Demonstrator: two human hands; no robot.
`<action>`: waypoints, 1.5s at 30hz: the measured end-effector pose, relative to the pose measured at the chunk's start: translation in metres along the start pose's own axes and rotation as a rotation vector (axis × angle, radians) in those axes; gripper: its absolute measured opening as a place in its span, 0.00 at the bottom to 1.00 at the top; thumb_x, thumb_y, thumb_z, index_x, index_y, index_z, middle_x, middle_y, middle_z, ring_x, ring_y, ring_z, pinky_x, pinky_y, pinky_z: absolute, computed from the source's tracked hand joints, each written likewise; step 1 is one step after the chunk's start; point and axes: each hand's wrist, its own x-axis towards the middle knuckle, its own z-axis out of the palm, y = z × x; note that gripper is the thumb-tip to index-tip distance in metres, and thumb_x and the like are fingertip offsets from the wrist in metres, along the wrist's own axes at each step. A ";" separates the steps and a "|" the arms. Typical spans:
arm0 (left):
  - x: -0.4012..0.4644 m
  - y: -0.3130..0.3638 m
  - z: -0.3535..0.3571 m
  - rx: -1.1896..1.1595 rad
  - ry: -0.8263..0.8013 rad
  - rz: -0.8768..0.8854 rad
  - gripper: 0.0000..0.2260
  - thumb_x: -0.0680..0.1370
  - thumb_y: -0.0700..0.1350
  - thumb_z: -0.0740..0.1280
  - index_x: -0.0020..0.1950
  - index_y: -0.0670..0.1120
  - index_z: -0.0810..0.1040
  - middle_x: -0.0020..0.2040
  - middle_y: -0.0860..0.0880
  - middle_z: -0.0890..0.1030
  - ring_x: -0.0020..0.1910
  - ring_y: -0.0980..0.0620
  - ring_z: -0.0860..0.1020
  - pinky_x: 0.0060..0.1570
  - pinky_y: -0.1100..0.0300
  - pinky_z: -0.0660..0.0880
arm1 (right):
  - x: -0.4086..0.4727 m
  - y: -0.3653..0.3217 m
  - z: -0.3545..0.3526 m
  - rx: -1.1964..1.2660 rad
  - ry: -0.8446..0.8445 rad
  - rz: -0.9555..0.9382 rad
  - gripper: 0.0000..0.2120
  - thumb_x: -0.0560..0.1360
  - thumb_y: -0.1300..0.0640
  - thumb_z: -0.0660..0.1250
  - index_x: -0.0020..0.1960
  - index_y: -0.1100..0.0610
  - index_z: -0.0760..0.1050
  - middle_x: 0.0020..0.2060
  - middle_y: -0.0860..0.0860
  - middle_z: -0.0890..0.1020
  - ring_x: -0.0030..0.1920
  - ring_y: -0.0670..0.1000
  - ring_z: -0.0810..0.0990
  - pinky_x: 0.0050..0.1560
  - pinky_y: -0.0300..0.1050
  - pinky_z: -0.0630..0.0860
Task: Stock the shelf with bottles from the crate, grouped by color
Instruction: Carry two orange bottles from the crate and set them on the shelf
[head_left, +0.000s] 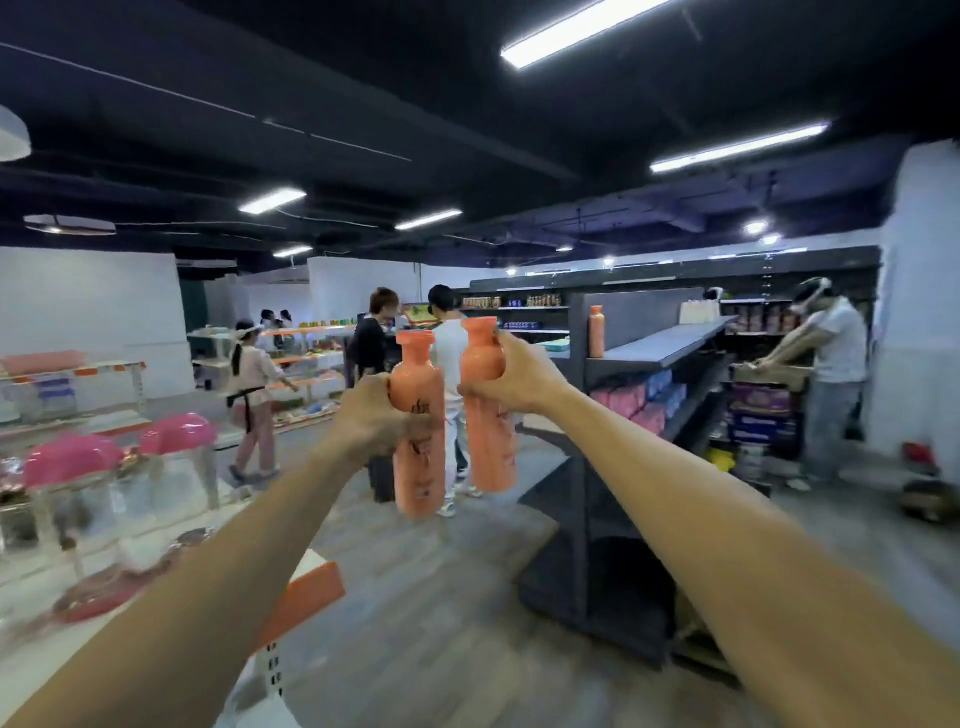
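Left hand (371, 410) grips one orange bottle (418, 441) at its shoulder; right hand (511, 376) wraps another's (487, 415) neck — both upright, raised mid-aisle. A third bottle (596, 332) stands on the grey shelf (660, 345) — at its near end.

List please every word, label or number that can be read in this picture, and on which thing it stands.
None can be read.
Bottle in the left hand: dark print, blurred.
Bottle in the right hand: print mostly hidden, blurred.
Packages on the far shelves: print too small.
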 end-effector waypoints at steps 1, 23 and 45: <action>0.006 0.012 0.020 -0.006 -0.035 0.020 0.14 0.65 0.47 0.80 0.45 0.47 0.81 0.43 0.48 0.84 0.41 0.49 0.83 0.41 0.49 0.83 | -0.005 0.017 -0.016 -0.044 0.018 0.044 0.38 0.65 0.39 0.76 0.70 0.51 0.67 0.59 0.51 0.78 0.58 0.54 0.78 0.59 0.52 0.76; -0.089 -0.048 0.540 -0.146 -1.213 -0.074 0.17 0.62 0.48 0.80 0.48 0.50 0.81 0.42 0.50 0.84 0.40 0.52 0.82 0.32 0.60 0.79 | -0.314 0.427 0.024 -0.249 0.060 1.290 0.31 0.69 0.37 0.68 0.64 0.54 0.66 0.57 0.61 0.79 0.59 0.65 0.77 0.57 0.54 0.75; -0.033 -0.099 0.753 -0.219 -1.556 -0.518 0.24 0.66 0.50 0.77 0.59 0.58 0.75 0.50 0.48 0.84 0.42 0.49 0.83 0.43 0.54 0.81 | -0.270 0.625 0.075 -0.106 -0.055 1.546 0.33 0.63 0.35 0.68 0.62 0.50 0.68 0.57 0.57 0.78 0.59 0.64 0.76 0.53 0.54 0.75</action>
